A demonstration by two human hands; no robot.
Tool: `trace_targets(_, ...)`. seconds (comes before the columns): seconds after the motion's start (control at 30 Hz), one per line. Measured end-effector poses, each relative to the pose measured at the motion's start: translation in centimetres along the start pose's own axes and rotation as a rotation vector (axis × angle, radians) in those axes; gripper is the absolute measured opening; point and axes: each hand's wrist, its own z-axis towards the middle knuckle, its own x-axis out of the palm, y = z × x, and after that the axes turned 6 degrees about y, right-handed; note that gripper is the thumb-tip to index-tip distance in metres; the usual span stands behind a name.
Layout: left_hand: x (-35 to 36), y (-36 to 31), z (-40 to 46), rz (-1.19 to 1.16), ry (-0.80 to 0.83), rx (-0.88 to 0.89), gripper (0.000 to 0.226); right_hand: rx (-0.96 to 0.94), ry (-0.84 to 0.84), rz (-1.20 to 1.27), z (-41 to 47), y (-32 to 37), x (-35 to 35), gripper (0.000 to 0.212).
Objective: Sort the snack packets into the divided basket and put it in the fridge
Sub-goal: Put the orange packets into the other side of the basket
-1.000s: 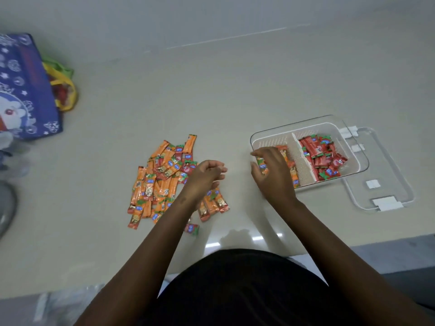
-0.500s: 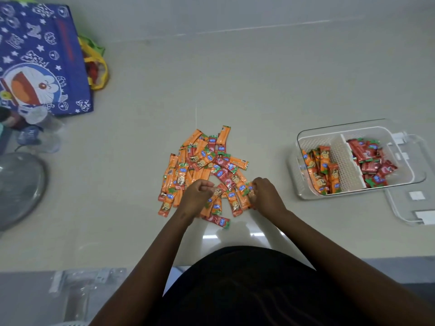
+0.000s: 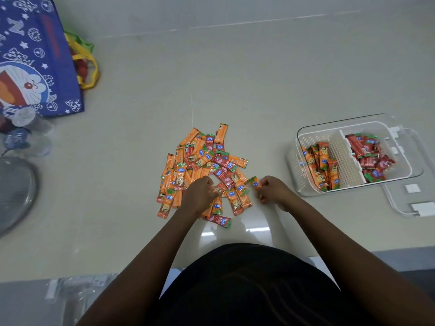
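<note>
Two hands are digging in the packet pile (image 3: 204, 170): right hand (image 3: 273, 191) pinches an orange packet (image 3: 253, 182), left hand (image 3: 201, 194) curls onto more. Probably grabbing oranges for the basket (image 3: 306, 184), its left half.

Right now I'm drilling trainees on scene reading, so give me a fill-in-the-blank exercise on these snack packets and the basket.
1. In the divided basket, the left compartment holds ____ packets.
2. The red packets fill the ____ compartment.
3. The right hand pinches a packet at the unsorted pile's ____ edge.
4. The basket's clear lid lies to its ____.

Missing words: orange; right; right; right
</note>
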Motion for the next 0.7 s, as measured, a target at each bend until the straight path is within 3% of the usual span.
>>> trace_targets(0.1,0.6,-0.1,0.2,0.126,0.014,0.032,0.047,0.020,0.046,0.231,-0.2,0.2,-0.6,0.016)
trace_targets(0.27,-0.3,0.1,0.7,0.048,-0.005,0.017,0.027,-0.071,0.137,0.088,-0.6,0.6,-0.1,0.012)
trace_targets(0.37,-1.0,0.6,0.1,-0.090,0.018,-0.026,0.013,-0.098,0.127,-0.143,-0.1,0.6,1.3,0.006)
trace_targets(0.53,-1.7,1.5,-1.2,-0.499,0.083,-0.211,0.007,-0.265,-0.134,-0.369,1.8,1.1,3.4,0.029)
trace_targets(0.7,-1.6,1.8,-2.6,-0.793,0.128,-0.263,0.021,-0.291,-0.112,-0.439,3.0,2.5,4.0,0.055)
